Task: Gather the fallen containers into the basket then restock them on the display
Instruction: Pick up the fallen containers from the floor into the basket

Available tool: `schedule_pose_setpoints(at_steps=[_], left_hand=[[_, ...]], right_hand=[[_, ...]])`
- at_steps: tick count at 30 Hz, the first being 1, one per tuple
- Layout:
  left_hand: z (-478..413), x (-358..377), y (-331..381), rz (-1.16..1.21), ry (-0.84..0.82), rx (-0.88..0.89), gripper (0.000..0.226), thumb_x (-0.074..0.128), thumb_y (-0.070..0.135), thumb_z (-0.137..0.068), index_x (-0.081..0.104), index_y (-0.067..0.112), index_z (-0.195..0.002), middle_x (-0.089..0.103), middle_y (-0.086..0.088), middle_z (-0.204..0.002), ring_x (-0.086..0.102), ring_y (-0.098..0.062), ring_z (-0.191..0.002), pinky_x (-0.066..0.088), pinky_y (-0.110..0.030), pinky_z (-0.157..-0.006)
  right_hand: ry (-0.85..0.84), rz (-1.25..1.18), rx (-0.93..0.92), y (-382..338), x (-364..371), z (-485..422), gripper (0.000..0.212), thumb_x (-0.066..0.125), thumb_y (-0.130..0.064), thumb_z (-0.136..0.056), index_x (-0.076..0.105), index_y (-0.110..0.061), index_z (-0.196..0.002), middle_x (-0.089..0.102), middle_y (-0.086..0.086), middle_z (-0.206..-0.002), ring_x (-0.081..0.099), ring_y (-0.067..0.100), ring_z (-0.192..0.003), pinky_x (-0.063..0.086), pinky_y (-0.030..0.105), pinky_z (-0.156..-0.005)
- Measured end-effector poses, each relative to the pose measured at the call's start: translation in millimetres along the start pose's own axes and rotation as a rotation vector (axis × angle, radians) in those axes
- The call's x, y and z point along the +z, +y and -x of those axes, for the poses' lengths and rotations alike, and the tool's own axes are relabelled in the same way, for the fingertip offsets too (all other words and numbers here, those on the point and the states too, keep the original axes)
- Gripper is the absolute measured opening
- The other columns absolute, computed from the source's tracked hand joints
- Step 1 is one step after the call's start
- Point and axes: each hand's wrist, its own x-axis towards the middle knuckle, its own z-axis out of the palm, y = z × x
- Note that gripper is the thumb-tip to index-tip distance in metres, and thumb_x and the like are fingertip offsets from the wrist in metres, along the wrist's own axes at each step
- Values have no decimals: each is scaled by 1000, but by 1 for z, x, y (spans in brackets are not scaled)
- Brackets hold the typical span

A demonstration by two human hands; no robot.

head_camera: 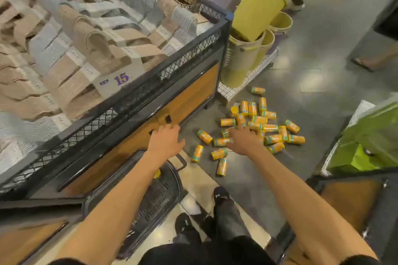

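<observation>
Head view: person standing over a spill on the floor.
Containers (256, 129): yellow, scattered beyond both hands.
Left hand (164, 142): fingers spread, empty.
Right hand (243, 140): fingers spread, empty, above containers.
Basket (155, 198): under left forearm.

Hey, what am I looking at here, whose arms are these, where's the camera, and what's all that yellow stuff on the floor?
No machine here: it is one picture from a camera worn on a person's head, looking down, so the bare arms are the wearer's own. The left hand and right hand are both open, hold nothing and reach toward the floor. The yellow things are small round containers, scattered mostly on their sides. A dark plastic basket stands under the left forearm. On the left is a wire-sided display bin of folded cloth goods.
</observation>
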Motion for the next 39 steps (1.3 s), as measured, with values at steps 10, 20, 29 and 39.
schedule_pose_setpoints(at_steps=[10,20,29,39], left_hand=[[-57,30,111,-16,-132,-2,51,45,48,-97,45,16,-136,53,-9,-133,47,-31,-125,42,-45,-97],[-92,76,184,37,-229,-99,44,48,45,-95,50,14,-126,59,-12,-118,56,-32,-108,51,-42,-82],[-133,138,206,109,-310,-147,40,50,41,-94,53,11,-120,58,-16,-119,52,-37,-113,46,-43,-82],[-232,313,187,206,-315,-168,40,55,39,-93,54,12,-122,58,-14,-125,52,-35,-118,46,-43,-87]], right_hand=[[-96,-42,30,131,4,-23,56,53,-43,-94,42,-13,-140,37,15,-146,35,35,-135,39,45,-102],[-207,-26,-33,236,15,-73,52,55,-41,-93,48,-19,-139,42,16,-141,41,38,-130,42,49,-102],[-259,2,-24,250,56,-125,52,52,-39,-96,46,-12,-139,39,14,-145,37,36,-133,40,48,-100],[-229,88,-33,254,194,-254,58,52,-40,-97,39,-13,-146,37,17,-145,36,36,-134,39,48,-101]])
